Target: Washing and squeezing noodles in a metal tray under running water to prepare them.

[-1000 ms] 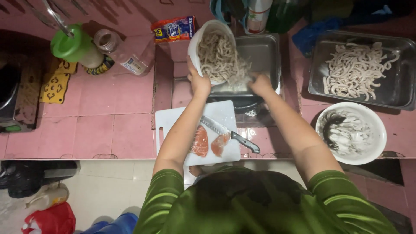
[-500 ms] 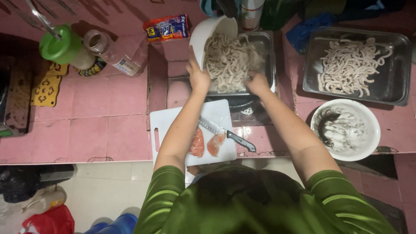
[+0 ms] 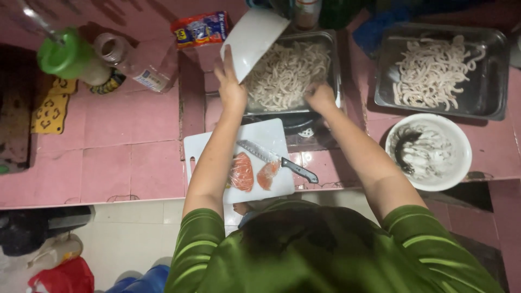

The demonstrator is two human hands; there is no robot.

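Since the earlier frame, the white bowl (image 3: 254,39) has tipped further, so now its pale underside faces the camera and the noodle-like strips (image 3: 287,73) lie in the steel tray (image 3: 331,40). The left hand (image 3: 230,87) holds the bowl at its lower rim, fingers closed around it, the mouth turned to the right over the tray. The right hand (image 3: 320,96) rests at the tray's near edge beside the strips; whether its fingers grip anything cannot be told. The left hand is nearer to the bowl. A knife (image 3: 277,160) lies on the cutting board (image 3: 203,149).
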